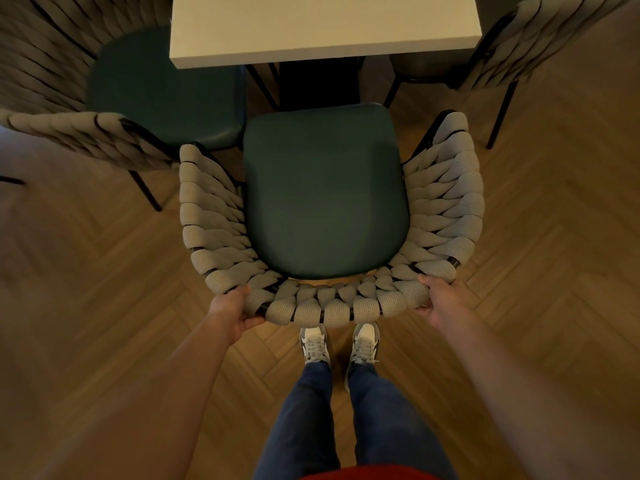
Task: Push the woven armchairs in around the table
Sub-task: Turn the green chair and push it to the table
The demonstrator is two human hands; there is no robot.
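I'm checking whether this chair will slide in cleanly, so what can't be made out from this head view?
- Middle armchair: its legs are hidden under its own seat.
- Table: far end cut off by the top edge; its base is in dark shadow.
- Left armchair and right armchair: cut off by the edges, blurred.
- Left hand and right hand: fingertips hidden behind the woven back.

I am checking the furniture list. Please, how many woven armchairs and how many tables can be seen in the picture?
Woven armchairs: 3, the middle one held by the left hand and right hand, one at left, one at right
Tables: 1
Total: 4
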